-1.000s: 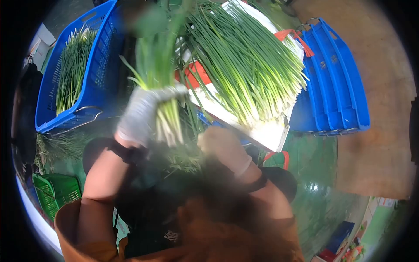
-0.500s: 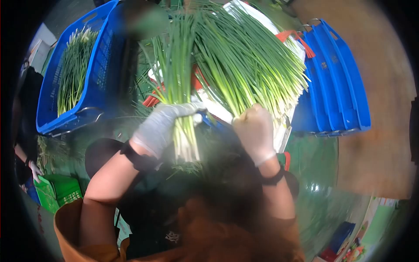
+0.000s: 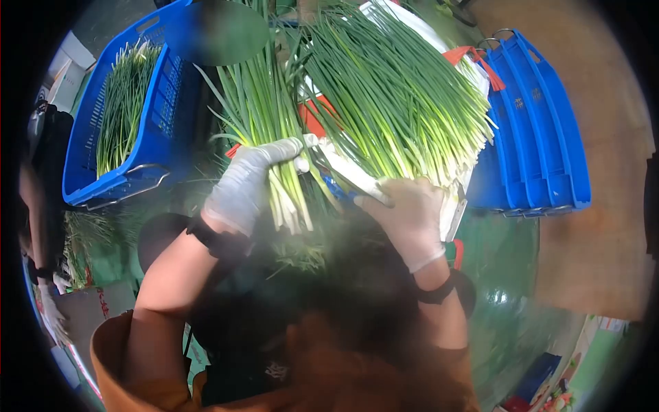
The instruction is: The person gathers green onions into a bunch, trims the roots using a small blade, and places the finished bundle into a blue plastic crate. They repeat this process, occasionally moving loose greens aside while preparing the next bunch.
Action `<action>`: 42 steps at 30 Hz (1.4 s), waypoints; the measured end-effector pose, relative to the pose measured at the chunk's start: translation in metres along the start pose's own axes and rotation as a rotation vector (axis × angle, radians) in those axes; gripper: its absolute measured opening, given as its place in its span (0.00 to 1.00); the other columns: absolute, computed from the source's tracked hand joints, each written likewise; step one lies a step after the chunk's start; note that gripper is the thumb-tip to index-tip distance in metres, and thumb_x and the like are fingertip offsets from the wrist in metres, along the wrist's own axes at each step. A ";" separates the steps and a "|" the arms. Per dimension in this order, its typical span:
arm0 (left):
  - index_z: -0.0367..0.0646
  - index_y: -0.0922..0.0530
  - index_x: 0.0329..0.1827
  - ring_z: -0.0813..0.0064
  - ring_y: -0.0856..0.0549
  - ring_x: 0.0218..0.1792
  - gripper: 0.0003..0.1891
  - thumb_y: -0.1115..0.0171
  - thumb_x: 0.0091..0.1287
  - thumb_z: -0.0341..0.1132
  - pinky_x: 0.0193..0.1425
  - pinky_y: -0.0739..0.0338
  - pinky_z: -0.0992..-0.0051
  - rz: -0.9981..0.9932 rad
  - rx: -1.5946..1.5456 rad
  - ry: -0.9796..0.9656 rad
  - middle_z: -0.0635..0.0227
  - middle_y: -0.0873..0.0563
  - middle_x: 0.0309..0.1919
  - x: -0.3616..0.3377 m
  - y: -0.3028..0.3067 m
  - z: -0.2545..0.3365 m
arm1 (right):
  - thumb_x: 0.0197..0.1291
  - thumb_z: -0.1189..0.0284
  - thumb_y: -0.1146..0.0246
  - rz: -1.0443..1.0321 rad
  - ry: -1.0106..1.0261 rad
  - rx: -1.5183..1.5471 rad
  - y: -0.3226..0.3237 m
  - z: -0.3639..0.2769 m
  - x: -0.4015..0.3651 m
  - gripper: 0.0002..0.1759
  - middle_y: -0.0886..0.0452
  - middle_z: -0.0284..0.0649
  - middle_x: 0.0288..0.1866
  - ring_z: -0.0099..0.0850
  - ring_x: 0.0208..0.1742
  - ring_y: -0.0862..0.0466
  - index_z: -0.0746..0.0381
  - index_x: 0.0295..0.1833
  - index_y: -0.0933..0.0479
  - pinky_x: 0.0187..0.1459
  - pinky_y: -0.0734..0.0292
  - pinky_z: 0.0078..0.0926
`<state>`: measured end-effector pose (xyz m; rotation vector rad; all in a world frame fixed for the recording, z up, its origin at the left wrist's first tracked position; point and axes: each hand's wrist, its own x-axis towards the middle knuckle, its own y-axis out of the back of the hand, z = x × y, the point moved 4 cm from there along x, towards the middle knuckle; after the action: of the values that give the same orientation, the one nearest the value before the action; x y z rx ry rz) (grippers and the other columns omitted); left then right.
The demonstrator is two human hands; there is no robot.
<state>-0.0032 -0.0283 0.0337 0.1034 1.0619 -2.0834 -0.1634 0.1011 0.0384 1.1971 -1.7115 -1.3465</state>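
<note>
My left hand (image 3: 248, 180), in a pale glove, is wrapped round a bunch of green onions (image 3: 264, 103), whose white ends point down below the fist. To the right, my right hand (image 3: 405, 216), also gloved, is at the lower edge of a large pile of green onions (image 3: 398, 96), with its thumb stretched to the left and its fingers bent near the white ends. Whether those fingers hold a stalk is hidden. The pile lies on a white surface (image 3: 384, 14) with red-orange strips (image 3: 473, 58) beside it. A small blue thing (image 3: 335, 187) shows between my hands.
At the left, a blue crate (image 3: 127, 175) holds more green onions (image 3: 127, 110). Several blue crates (image 3: 532, 123) stand nested at the right, beside a brown board (image 3: 597, 206). Another person's gloved hand (image 3: 53, 312) shows at the far left. Onion scraps (image 3: 302, 255) lie below my left hand.
My right hand has opened out from a fist and moved slightly down. My left hand has shifted a little up with its bunch. At the far left, the green basket is gone from view.
</note>
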 end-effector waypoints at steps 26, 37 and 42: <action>0.32 0.27 0.57 0.68 0.15 0.43 0.21 0.40 0.60 0.28 0.53 0.20 0.70 -0.077 0.081 0.026 0.56 0.15 0.46 -0.006 -0.007 -0.002 | 0.61 0.65 0.35 -0.272 -0.176 1.109 -0.037 -0.042 -0.009 0.13 0.24 0.33 0.27 0.22 0.26 0.26 0.66 0.35 0.23 0.29 0.31 0.24; 0.35 0.26 0.57 0.68 0.15 0.44 0.20 0.40 0.61 0.27 0.55 0.21 0.71 -0.082 0.167 -0.013 0.59 0.15 0.45 -0.002 0.002 -0.009 | 0.64 0.66 0.38 0.046 0.041 1.122 -0.046 -0.037 0.000 0.13 0.26 0.30 0.26 0.23 0.26 0.28 0.66 0.34 0.23 0.35 0.28 0.22; 0.36 0.25 0.56 0.73 0.16 0.43 0.19 0.39 0.60 0.25 0.52 0.22 0.74 -0.092 0.274 -0.022 0.63 0.16 0.45 -0.003 -0.001 -0.017 | 0.65 0.70 0.42 -0.213 -0.166 1.181 -0.050 -0.036 0.002 0.10 0.29 0.29 0.26 0.16 0.26 0.33 0.67 0.38 0.27 0.29 0.36 0.16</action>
<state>-0.0059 -0.0135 0.0246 0.1695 0.7762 -2.2987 -0.1187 0.0822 -0.0003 1.9317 -2.6693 -0.4256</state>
